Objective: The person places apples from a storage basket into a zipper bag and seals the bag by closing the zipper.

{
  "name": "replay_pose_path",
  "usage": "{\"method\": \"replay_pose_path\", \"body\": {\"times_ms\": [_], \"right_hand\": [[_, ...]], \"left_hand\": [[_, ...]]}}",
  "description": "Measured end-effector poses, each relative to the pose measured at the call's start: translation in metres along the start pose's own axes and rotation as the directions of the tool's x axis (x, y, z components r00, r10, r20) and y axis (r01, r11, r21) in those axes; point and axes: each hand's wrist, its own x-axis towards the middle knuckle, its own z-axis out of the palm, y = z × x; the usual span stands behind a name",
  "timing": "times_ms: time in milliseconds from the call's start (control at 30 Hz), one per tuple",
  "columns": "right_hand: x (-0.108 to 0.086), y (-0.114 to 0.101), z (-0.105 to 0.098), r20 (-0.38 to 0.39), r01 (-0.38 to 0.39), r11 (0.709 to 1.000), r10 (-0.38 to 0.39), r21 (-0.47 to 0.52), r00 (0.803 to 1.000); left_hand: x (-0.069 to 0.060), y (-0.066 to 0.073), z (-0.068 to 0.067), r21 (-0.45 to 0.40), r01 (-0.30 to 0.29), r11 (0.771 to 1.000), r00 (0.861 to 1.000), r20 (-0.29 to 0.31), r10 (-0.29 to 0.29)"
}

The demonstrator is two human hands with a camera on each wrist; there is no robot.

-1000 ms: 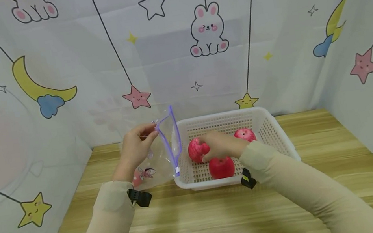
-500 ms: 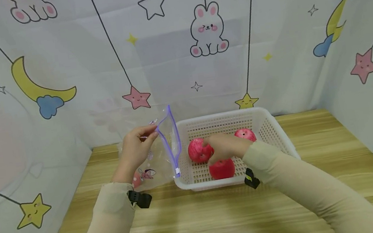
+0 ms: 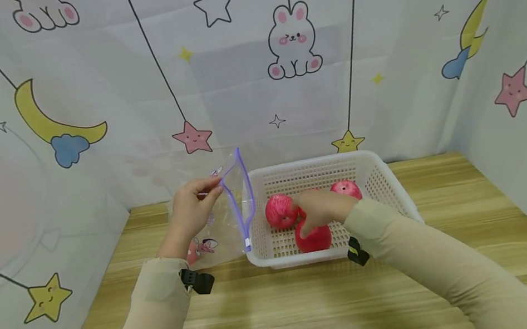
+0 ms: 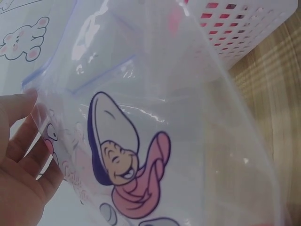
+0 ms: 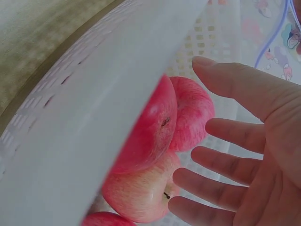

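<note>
My left hand [image 3: 192,208] pinches the edge of a clear zip bag [image 3: 222,232] with a purple seal and cartoon prints. The bag's mouth gapes toward the basket. In the left wrist view, the thumb and fingers [image 4: 28,146] lie at the bag's side. My right hand [image 3: 320,207] hovers over the apples with fingers spread, gripping nothing. Left of it sits a streaked red apple [image 3: 280,211]; in front is a plain red apple [image 3: 315,238], and behind to the right another apple [image 3: 345,189]. One more, a paler apple [image 5: 141,193], shows in the right wrist view.
A white perforated basket [image 3: 302,259] holds the apples, its left wall against the bag. It stands on a wood-grain table [image 3: 274,314] near a printed curtain [image 3: 253,93]. Red at the bag's lower left [image 3: 192,253] is unclear, print or contents.
My right hand has drawn back slightly to the right, off the left streaked apple, which now shows more fully. The left hand and bag have hardly moved.
</note>
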Motion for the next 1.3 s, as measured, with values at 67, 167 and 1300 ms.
{"method": "replay_pose_path", "body": {"times_ms": [67,167,1300], "right_hand": [[-0.001,0.0,0.0,0.015,-0.007,1.0,0.007,-0.001,1.0],[0.0,0.002,0.001,0.03,-0.013,1.0,0.013,-0.005,0.999],[0.007,0.0,0.012,0.112,-0.045,0.998,0.05,-0.046,0.992]], "left_hand": [[0.0,0.0,0.0,-0.001,0.007,1.0,1.0,0.005,-0.007],[0.0,0.0,0.0,-0.005,0.019,1.0,1.0,0.015,-0.019],[-0.002,-0.002,0.001,-0.022,0.042,0.999,0.999,0.008,-0.042]]}}
